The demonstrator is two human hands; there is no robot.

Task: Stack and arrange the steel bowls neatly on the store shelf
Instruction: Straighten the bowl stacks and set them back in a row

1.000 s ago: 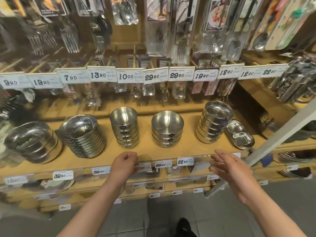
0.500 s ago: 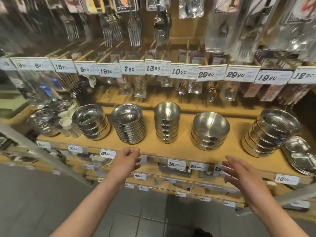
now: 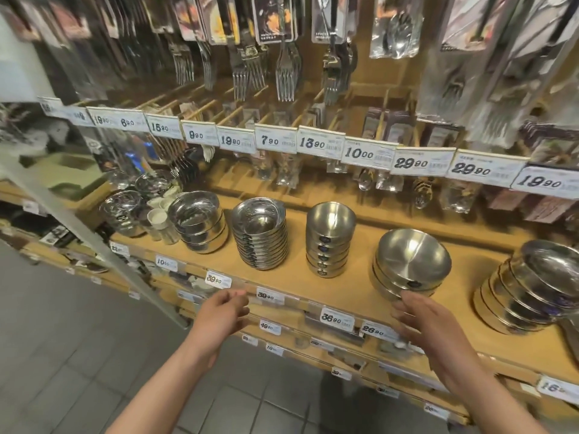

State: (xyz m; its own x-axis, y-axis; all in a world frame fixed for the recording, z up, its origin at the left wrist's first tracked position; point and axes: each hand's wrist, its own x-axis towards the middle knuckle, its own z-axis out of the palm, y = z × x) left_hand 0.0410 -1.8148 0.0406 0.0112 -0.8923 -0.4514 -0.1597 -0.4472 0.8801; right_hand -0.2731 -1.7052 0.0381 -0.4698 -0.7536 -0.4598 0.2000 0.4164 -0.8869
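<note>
Both hands have come forward toward the shelf front over the last second, while the view has swung left so the bowl stacks now sit further right in the picture. Neither hand holds anything. The left hand (image 3: 224,308) hovers just before the shelf's front edge (image 3: 300,296), fingers loosely curled, near the price labels (image 3: 270,296). The right hand (image 3: 421,321) is spread, fingers fairly straight though blurred, its fingertips (image 3: 407,297) close under the wide bowl stack (image 3: 412,266); whether they touch it I cannot tell.

Five piles of steel ware stand in a row along the wooden shelf. Toward the left end sits a short stack of deep bowls (image 3: 200,222), then a tall pile of shallow rimmed dishes (image 3: 261,236), a narrow column of small bowls (image 3: 329,239), the wide bowl stack near the front edge, and at the right end a leaning stack (image 3: 529,289) tilted toward the front. Packaged forks (image 3: 286,70) hang above, behind a rail of price tags (image 3: 275,140).

This looks like the approach step of straightening: the hands are closing on the wide bowl stack. It sits nearer the front edge than its neighbours, so the next move likely calls for cupping it from both sides and sliding it back into line, keeping the nested bowls square. The leaning stack seems the one most in need of squaring afterwards.
</note>
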